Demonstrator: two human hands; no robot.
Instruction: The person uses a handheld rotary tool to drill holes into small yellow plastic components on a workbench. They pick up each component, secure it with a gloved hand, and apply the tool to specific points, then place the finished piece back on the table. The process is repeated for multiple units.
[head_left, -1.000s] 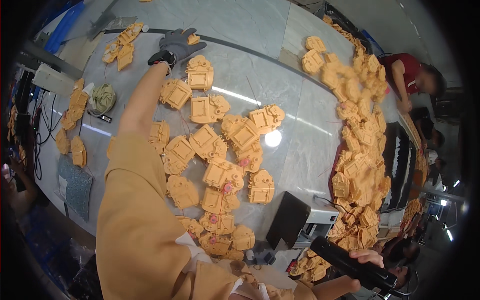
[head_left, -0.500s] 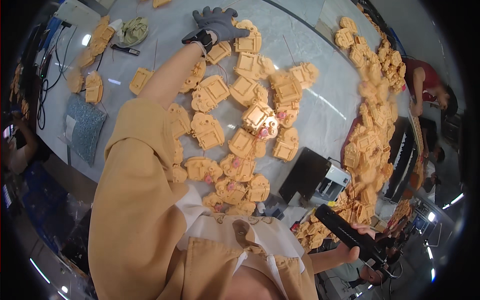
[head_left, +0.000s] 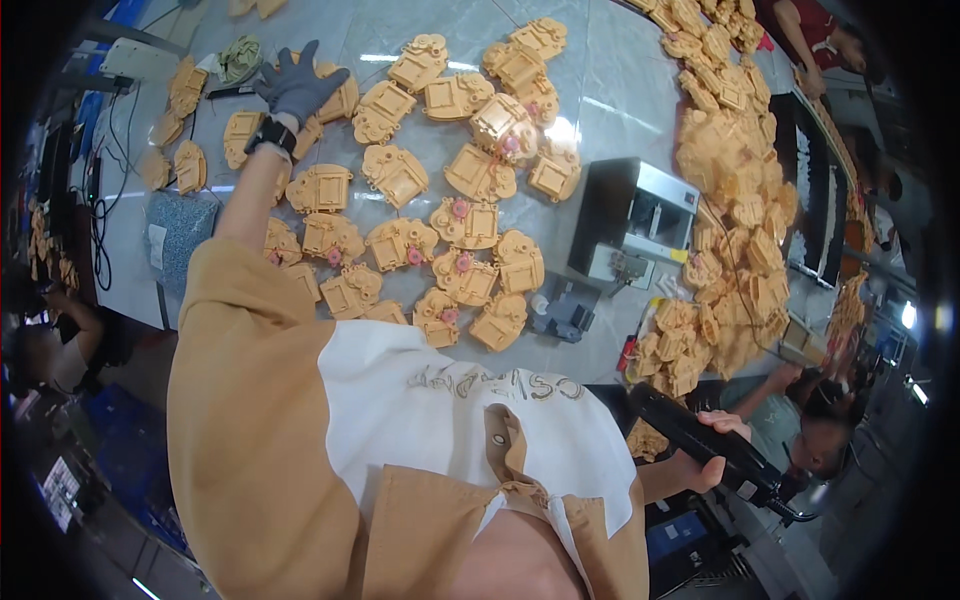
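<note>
My left hand point(head_left: 298, 86), in a grey glove with a black band at the wrist, reaches far out to the left. Its fingers are spread over a tan plastic housing point(head_left: 340, 98); whether it presses on it cannot be made out. My bare right hand point(head_left: 724, 426) is wrapped round a black cylindrical tool point(head_left: 675, 425) at the lower right, tilted, with a cord at its lower end. Several more housings, such as this one point(head_left: 395, 175), lie spread between the hands, some bearing small pink parts point(head_left: 460, 208).
A black-and-grey bench machine point(head_left: 640, 215) stands right of the housings, beside a long heap of housings point(head_left: 735, 190). A bluish bag point(head_left: 182, 240) and a crumpled green cloth point(head_left: 239, 60) lie at the left. Other people sit at the right and left edges.
My view has shifted, so more of the bench machine shows. The gloved left hand has moved left across the housings, its fingers still spread. My right hand keeps hold of the black tool.
</note>
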